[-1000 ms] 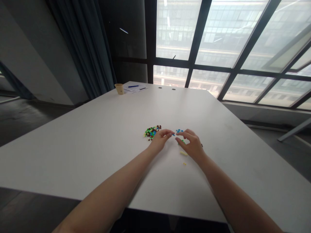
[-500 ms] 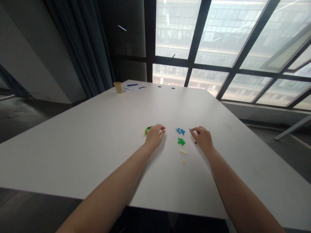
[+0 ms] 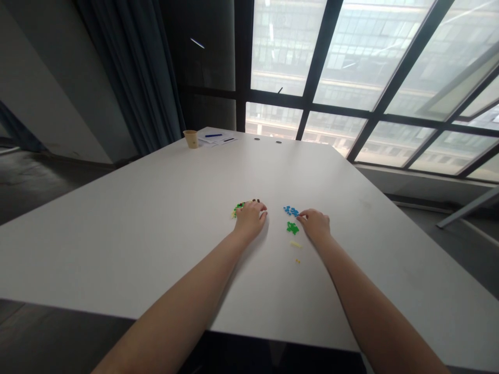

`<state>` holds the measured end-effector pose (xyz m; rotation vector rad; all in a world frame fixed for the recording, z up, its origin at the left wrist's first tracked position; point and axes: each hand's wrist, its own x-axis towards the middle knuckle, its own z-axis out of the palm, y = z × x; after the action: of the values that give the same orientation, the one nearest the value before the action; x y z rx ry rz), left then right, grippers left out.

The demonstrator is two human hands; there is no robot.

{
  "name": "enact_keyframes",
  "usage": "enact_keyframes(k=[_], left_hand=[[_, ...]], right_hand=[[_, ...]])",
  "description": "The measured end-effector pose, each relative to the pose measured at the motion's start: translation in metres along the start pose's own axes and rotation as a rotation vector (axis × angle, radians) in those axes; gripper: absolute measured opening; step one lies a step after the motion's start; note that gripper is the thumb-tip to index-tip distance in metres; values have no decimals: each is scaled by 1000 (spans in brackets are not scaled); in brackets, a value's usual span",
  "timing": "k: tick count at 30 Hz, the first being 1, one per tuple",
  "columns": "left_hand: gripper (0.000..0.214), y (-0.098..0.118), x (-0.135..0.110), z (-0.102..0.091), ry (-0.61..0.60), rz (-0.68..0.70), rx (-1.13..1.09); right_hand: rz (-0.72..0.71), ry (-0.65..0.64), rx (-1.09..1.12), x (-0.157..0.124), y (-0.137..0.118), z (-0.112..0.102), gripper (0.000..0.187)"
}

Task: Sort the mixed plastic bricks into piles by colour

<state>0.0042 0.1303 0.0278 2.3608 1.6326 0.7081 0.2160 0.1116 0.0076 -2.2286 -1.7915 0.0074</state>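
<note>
A: What lies on the white worktop (image 3: 117,244)?

B: At the far end, a paper cup (image 3: 191,139) stands beside some papers (image 3: 217,138). Near the middle is a mixed pile of small plastic pieces (image 3: 238,210). To its right are blue pieces (image 3: 290,211), green pieces (image 3: 292,227) and yellow pieces (image 3: 295,244).

A: And the hands?

B: The left hand (image 3: 249,219) rests curved over the pile. The right hand (image 3: 315,225) is just beside the green pieces, and its fingertips reach the blue ones.

A: Do they grasp something?

B: I cannot tell; the pieces are too small.
</note>
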Motion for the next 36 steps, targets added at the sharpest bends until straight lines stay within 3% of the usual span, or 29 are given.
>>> enact_keyframes(k=[12, 23, 26, 29, 32, 36], left_hand=[[20, 0, 2, -6, 11, -29, 56], [19, -34, 18, -20, 191, -209, 84], [19, -38, 20, -21, 131, -150, 6], [19, -39, 20, -22, -51, -72, -6], [19, -39, 17, -21, -189, -82, 58], [18, -39, 15, -17, -218, -77, 84]], right_hand=[[-9, 100, 2, 5, -3, 9, 24], [-61, 87, 60, 5, -7, 11, 23], [-72, 107, 103, 4, -5, 10, 23], [-65, 133, 147, 1, -1, 5, 24], [-52, 143, 180, -2, 2, -2, 25], [-41, 146, 200, -6, 5, -7, 26]])
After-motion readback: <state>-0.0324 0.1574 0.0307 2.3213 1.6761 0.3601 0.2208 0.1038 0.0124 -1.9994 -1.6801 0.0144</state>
